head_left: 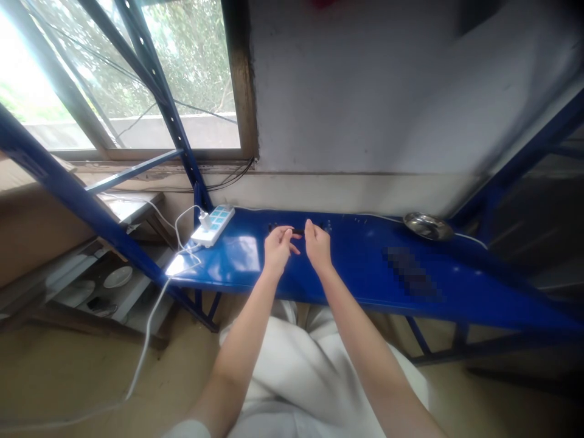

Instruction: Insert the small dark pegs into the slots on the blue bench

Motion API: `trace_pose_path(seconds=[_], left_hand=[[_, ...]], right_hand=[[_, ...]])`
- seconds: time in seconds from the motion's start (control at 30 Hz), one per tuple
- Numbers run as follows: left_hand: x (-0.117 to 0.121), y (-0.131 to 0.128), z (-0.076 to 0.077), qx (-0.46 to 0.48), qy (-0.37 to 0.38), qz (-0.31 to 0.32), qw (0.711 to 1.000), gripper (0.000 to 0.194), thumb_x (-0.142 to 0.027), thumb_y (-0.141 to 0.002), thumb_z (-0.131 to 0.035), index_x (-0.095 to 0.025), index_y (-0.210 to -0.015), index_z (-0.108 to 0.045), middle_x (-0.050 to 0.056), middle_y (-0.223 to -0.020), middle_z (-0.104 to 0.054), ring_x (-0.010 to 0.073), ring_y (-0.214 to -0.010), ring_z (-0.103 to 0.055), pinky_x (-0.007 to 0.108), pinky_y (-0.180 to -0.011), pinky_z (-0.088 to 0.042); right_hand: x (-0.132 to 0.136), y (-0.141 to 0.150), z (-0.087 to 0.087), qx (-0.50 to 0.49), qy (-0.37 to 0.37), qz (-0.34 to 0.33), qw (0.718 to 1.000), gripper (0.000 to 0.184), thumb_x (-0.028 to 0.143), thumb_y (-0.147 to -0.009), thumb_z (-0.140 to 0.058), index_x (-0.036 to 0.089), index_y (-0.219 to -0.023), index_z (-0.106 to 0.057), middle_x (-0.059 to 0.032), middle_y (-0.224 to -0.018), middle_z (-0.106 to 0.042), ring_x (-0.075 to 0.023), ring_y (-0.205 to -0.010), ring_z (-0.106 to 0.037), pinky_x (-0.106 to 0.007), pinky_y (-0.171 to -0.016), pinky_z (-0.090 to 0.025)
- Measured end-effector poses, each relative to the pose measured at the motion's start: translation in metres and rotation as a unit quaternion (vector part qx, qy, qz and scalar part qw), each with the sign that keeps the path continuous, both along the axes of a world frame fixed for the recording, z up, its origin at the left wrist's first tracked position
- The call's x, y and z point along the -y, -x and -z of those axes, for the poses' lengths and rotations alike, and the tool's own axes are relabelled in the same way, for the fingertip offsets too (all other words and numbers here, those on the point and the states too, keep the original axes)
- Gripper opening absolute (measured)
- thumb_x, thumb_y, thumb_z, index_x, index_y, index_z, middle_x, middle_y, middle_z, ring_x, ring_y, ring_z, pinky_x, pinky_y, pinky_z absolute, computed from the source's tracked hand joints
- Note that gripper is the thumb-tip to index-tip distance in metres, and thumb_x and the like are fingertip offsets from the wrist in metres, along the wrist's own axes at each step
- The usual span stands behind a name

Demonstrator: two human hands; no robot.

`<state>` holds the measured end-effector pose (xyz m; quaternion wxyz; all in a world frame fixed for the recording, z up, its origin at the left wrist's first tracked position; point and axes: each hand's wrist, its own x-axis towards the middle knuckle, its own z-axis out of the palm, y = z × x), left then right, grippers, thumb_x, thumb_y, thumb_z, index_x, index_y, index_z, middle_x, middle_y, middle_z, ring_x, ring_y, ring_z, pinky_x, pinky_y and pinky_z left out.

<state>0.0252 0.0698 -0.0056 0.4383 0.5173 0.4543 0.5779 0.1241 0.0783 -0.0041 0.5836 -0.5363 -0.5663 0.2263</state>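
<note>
Over the middle of the blue table (347,274), my left hand (277,248) and my right hand (318,244) are close together. A small dark, thin piece (298,232) spans the gap between their fingertips. Thumb and finger of my left hand pinch its left end, with the other fingers partly spread. My right hand closes on the other end, thumb uppermost. The piece is too small for me to tell its kind. Behind the hands lie a few small dark bits (270,227) and some small clear bits (328,225), partly hidden by the fingers.
A white power strip (213,226) with a plug and cable sits at the table's left end. At the right are a shiny metal dish (427,225) and a blurred dark object (410,274). Blue rack posts (157,79) rise at the left, beside a shelf with a white bowl (117,277).
</note>
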Motion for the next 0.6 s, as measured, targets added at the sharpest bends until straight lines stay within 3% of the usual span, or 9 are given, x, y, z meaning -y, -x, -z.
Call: trace_pose_path(seconds=[0.13,0.27,0.33,0.47,0.6], left_hand=[[-0.002,0.008,-0.001,0.019,0.018,-0.016,1.0,0.024,-0.034,-0.083,-0.05,-0.012,-0.093,-0.055,0.006,-0.077,-0.067,0.0059,-0.041,-0.054,0.016,-0.039,-0.033],[-0.009,0.029,-0.003,0.053,0.036,-0.09,0.994,0.021,-0.032,-0.084,-0.047,-0.013,-0.093,-0.052,0.003,-0.075,-0.065,0.0039,-0.039,-0.051,0.015,-0.037,-0.032],[-0.012,0.035,-0.003,0.033,0.043,-0.066,0.996,0.021,-0.03,-0.082,-0.052,-0.013,-0.093,-0.053,0.003,-0.073,-0.064,0.0038,-0.039,-0.05,0.015,-0.036,-0.032],[-0.014,0.027,0.001,-0.019,0.042,0.038,0.998,0.024,-0.03,-0.077,-0.058,-0.012,-0.092,-0.056,0.004,-0.073,-0.064,0.0047,-0.041,-0.052,0.015,-0.036,-0.033],[-0.016,0.018,0.005,-0.037,0.032,0.058,0.997,0.025,-0.032,-0.077,-0.058,-0.013,-0.093,-0.057,0.004,-0.074,-0.063,0.0043,-0.043,-0.052,0.015,-0.038,-0.035]], right_hand=[[-0.001,-0.008,0.005,-0.01,-0.001,0.008,1.0,0.052,0.064,-0.081,-0.032,0.021,-0.053,-0.036,0.0016,-0.049,-0.039,-0.0108,-0.049,-0.035,-0.025,-0.048,-0.03],[-0.009,-0.029,0.011,-0.138,0.015,0.066,0.988,0.047,0.062,-0.081,-0.035,0.022,-0.057,-0.036,0.0033,-0.049,-0.038,-0.0094,-0.045,-0.032,-0.024,-0.044,-0.029],[-0.013,-0.034,0.013,-0.159,0.019,0.04,0.986,0.044,0.061,-0.079,-0.04,0.021,-0.061,-0.04,0.0038,-0.051,-0.04,-0.009,-0.045,-0.034,-0.023,-0.045,-0.03],[-0.021,-0.027,0.014,-0.094,0.014,-0.045,0.994,0.039,0.059,-0.076,-0.048,0.02,-0.07,-0.049,0.0029,-0.057,-0.048,-0.0103,-0.053,-0.044,-0.024,-0.054,-0.038],[-0.024,-0.015,0.017,-0.026,0.009,-0.087,0.996,0.04,0.059,-0.074,-0.05,0.019,-0.076,-0.053,-0.0019,-0.074,-0.058,-0.014,-0.069,-0.053,-0.027,-0.066,-0.043]])
